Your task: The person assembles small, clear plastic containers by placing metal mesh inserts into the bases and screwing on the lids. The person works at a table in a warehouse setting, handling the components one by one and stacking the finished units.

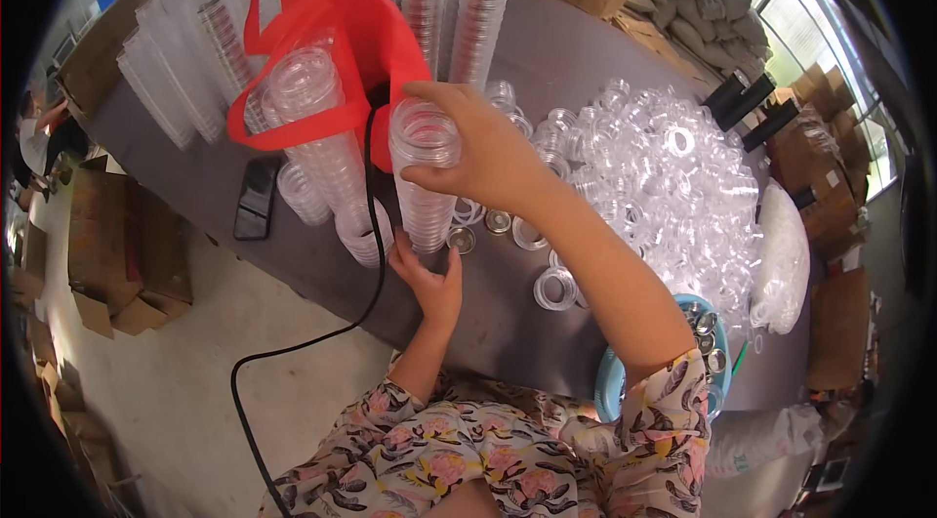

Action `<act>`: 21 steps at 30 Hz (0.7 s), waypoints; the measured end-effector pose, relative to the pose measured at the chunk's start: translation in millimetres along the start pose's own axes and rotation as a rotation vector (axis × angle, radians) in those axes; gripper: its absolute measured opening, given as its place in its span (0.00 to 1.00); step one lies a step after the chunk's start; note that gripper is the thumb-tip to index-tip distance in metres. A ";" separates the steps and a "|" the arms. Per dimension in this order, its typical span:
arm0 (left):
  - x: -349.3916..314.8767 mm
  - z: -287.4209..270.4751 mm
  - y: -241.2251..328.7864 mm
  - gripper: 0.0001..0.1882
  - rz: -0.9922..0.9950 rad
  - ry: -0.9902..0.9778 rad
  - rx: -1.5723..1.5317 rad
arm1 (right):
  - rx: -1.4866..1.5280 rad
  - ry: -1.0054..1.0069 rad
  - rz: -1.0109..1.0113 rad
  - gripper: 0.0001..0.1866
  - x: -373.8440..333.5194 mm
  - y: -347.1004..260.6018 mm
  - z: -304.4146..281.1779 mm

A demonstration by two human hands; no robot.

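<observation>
A tall stack of clear round plastic pieces [426, 191] stands near the table's front edge. Wrapped around its upper end, the fingers and thumb of my right hand [483, 147] grip it. At its foot, my left hand [431, 286] cups the stack between thumb and fingers. Small metal-looking round pieces [461, 240] lie beside that base. To the left leans another stack of clear pieces [327, 152], partly covered by the strap of a red bag [356, 30]. A black cable [371, 215] runs between the two stacks and down past the table edge.
Loose clear rings [664, 186] form a large heap at right. A blue basket [610, 383] with metal pieces sits near my right elbow. A phone [256, 198] lies at the left edge. More stacks [478, 15] stand farther back; cardboard boxes [122, 245] are on the floor.
</observation>
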State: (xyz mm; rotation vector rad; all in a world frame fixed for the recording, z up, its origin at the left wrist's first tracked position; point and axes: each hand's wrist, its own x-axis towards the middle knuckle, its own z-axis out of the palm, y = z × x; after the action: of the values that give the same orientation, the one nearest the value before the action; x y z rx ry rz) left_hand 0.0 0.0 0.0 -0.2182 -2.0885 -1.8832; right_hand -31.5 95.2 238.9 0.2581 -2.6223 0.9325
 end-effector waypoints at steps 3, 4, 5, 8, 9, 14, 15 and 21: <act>3.1 9.4 -3.5 0.44 0.042 0.009 0.047 | -0.016 0.025 0.002 0.38 -7.4 4.9 -7.3; 10.3 8.1 -9.4 0.43 0.096 0.025 0.095 | -0.004 0.053 -0.013 0.38 -6.5 9.0 -6.8; 17.4 8.0 -14.9 0.43 0.149 0.041 0.142 | 0.007 0.080 -0.027 0.38 -5.4 12.9 -6.4; 25.5 24.9 -23.3 0.43 0.024 0.017 -0.240 | -0.016 0.138 -0.095 0.38 -5.0 21.3 -3.8; 30.2 24.4 -23.8 0.44 0.033 -0.012 -0.142 | -0.013 0.135 -0.082 0.38 -6.1 20.5 -2.1; 26.2 8.4 -18.5 0.46 0.053 -0.089 0.099 | 0.035 0.046 0.006 0.38 -17.6 7.0 -6.7; 17.5 2.6 -16.8 0.46 0.060 -0.082 0.137 | 0.037 0.042 0.003 0.38 -21.5 3.7 -7.3; -36.1 -29.1 -8.8 0.43 -0.046 -0.224 -0.030 | -0.009 0.002 0.002 0.39 -54.0 -12.2 -10.8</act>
State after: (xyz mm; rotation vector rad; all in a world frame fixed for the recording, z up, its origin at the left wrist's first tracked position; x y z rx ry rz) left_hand 34.9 -26.2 -18.0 -0.4088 -2.2266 -1.9989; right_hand 24.6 95.7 233.4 0.2524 -2.6251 0.9209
